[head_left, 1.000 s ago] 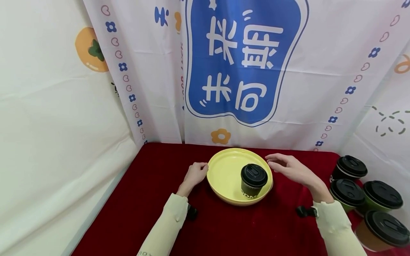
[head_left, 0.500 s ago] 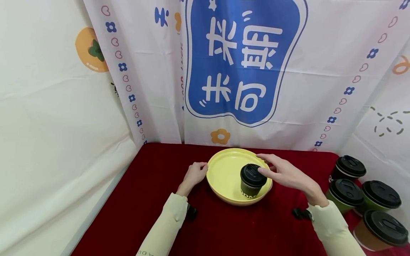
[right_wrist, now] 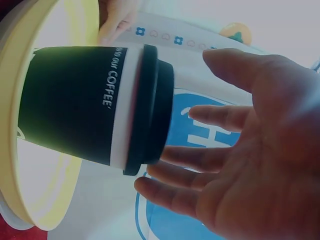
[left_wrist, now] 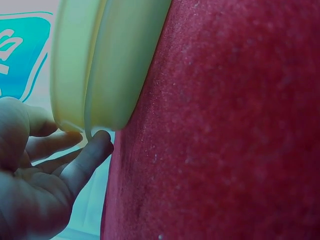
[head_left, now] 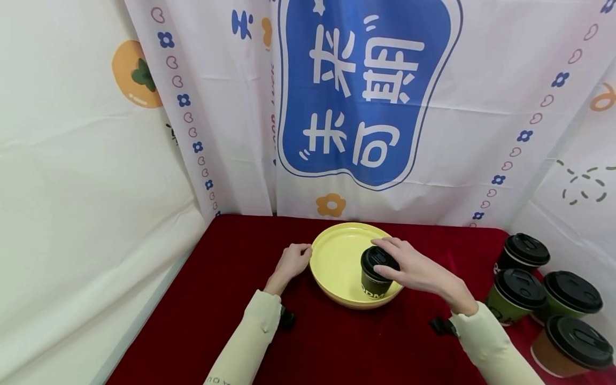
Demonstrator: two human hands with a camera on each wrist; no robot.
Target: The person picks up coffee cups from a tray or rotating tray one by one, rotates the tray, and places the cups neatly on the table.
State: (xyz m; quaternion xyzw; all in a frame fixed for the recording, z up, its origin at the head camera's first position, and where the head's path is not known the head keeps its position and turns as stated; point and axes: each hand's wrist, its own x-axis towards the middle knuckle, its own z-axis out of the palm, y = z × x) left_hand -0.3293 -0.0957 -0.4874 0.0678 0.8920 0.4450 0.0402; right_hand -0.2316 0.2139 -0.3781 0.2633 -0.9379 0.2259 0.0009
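A round yellow plate with a raised rim lies on the red cloth. Inside it, right of centre, a lidded paper coffee cup stands upright; its dark wall and black lid show large in the right wrist view. My left hand holds the plate's left rim, with its fingertips at the edge in the left wrist view. Above the cup's right side is my right hand, fingers spread and thumb apart around the lid. A gap shows between this hand and the lid in the right wrist view.
Several more lidded cups stand at the table's right, among them a black one, a green one and a brown one. A printed white curtain hangs behind the table.
My right hand has moved left, from outside the plate's right rim to over the cup. My left hand stays at the left rim; plate and cup have not moved noticeably.
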